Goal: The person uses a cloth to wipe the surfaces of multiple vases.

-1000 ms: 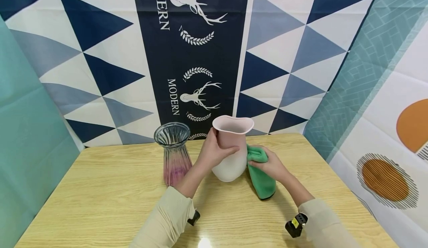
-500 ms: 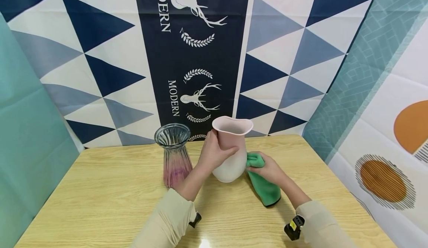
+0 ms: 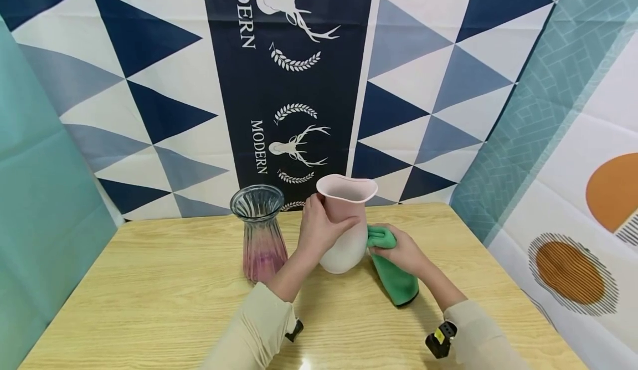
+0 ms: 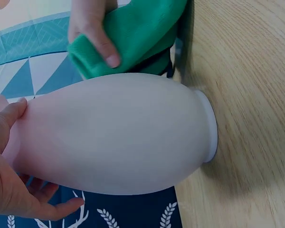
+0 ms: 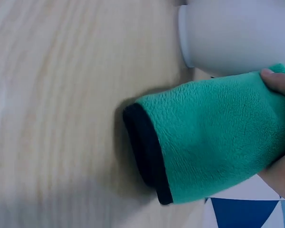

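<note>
A vase, pink at its wavy rim and white below, stands upright on the table. My left hand grips its neck from the left, the thumb across the front; in the left wrist view the fingers wrap the pink end. At the vase's right side, my right hand pinches a folded green cloth with a black edge. The cloth's upper fold meets the vase's side, and its lower end hangs down near the tabletop. In the right wrist view the cloth covers part of the vase's side.
A ribbed glass vase, grey-blue above and pink below, stands left of the white one, partly behind my left forearm. The wooden table ends at a patterned backdrop. Teal and printed sheets flank the sides.
My right hand has moved slightly down along the vase's side, and the cloth's lower end has swung right. My left hand keeps its hold; the vase stays in about the same place.
</note>
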`<state>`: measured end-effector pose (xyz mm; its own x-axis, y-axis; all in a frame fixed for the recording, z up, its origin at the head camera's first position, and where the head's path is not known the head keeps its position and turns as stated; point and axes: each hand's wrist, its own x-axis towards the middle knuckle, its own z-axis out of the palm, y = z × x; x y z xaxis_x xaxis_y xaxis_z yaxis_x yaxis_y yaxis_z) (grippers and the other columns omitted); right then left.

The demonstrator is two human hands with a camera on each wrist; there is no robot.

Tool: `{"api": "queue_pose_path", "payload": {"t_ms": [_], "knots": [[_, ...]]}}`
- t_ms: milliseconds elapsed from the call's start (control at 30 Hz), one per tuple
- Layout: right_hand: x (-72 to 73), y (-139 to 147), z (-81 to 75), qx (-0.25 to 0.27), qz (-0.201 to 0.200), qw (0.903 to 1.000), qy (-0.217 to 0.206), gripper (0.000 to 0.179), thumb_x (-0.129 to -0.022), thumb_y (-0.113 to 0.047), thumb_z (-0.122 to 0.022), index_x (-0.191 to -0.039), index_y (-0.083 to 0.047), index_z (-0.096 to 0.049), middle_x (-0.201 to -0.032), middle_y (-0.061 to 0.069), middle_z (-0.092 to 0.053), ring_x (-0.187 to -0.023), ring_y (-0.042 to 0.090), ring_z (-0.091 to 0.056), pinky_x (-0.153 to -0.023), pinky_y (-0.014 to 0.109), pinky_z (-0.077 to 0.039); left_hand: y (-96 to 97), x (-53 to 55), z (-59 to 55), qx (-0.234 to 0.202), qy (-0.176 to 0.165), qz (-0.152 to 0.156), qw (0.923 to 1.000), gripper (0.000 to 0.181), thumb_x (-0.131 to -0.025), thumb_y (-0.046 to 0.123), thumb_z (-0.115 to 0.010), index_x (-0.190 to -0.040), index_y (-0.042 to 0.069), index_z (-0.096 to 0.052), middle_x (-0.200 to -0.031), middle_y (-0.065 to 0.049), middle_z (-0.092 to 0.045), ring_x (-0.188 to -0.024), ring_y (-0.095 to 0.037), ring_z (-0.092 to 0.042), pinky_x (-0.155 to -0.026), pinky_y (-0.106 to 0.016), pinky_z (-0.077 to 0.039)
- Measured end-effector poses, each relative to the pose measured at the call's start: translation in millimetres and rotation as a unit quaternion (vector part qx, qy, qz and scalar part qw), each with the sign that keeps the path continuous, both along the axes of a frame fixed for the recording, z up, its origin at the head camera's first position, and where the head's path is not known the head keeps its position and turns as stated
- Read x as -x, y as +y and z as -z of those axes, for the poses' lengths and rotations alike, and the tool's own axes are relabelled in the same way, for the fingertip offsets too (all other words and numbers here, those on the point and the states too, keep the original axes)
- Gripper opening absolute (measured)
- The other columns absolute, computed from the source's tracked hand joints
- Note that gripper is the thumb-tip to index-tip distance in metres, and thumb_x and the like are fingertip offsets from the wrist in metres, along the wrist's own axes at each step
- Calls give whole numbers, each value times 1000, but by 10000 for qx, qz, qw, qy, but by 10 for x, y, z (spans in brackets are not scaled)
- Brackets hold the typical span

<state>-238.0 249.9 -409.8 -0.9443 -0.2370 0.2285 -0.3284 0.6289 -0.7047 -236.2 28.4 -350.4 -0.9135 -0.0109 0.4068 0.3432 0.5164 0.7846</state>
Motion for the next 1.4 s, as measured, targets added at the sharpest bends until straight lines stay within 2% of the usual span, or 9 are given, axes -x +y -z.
{"api": "queue_pose_path", "payload": {"t_ms": [233, 400, 600, 800, 967, 1200, 1400], "knots": [[52, -39, -230, 575, 192, 9978, 263, 59, -83, -22, -71, -135, -8, -47, -132, 17, -53, -120, 35, -51, -94, 50, -46, -28, 14, -17, 224, 179, 129, 9995, 85, -69, 44, -80, -131, 2, -42, -121, -15, -54, -112, -28, -51, -95, -44, -45], [65, -86, -370, 846, 357, 9946, 486, 59, -83, -22, -71, -136, -14, -47, -135, 14, -52, -123, 32, -49, -98, 51, -44, -68, 22, -44, 321, 100, 311, 9990, 83, -70, 42, -80, -132, 1, -42, -121, -17, -54, -112, -29, -53, -95, -43, -46], [78, -131, -498, 879, 324, 9938, 602, 58, -83, -22, -72, -135, -14, -48, -133, 14, -53, -120, 32, -51, -97, 51, -44, -105, 41, -80, 288, -165, 652, 9973, 81, -73, 38, -78, -134, 1, -40, -123, -18, -52, -113, -29, -53, -97, -43, -45], [88, -176, -553, 765, 298, 9949, 584, 58, -80, -21, -75, -132, -13, -50, -127, 14, -56, -114, 32, -54, -93, 50, -47, -82, 49, -54, 45, -178, 813, 9965, 83, -72, 35, -79, -136, 0, -38, -124, -18, -50, -115, -29, -50, -98, -42, -44], [85, -185, -568, 740, 229, 9955, 538, 58, -80, -19, -74, -132, -12, -49, -127, 15, -56, -114, 32, -54, -93, 51, -47, -19, 28, -12, -150, 11, 634, 9979, 91, -66, 37, -84, -136, 2, -37, -124, -16, -49, -115, -28, -48, -97, -42, -44], [70, -175, -547, 696, 80, 9961, 541, 56, -81, -18, -73, -132, -11, -50, -125, 15, -57, -112, 30, -55, -92, 47, -48, 59, -4, 17, 242, 225, 108, 9994, 97, -65, 39, -84, -137, -3, -33, -123, -19, -38, -112, -31, -47, -98, -43, -44], [75, -162, -517, 634, 16, 9965, 545, 57, -82, -17, -73, -133, -9, -49, -126, 16, -57, -112, 30, -55, -92, 46, -48, 38, -5, 14, 305, 247, 140, 9991, 94, -65, 38, -83, -136, -1, -36, -120, -19, -43, -109, -31, -47, -97, -44, -44]]}}
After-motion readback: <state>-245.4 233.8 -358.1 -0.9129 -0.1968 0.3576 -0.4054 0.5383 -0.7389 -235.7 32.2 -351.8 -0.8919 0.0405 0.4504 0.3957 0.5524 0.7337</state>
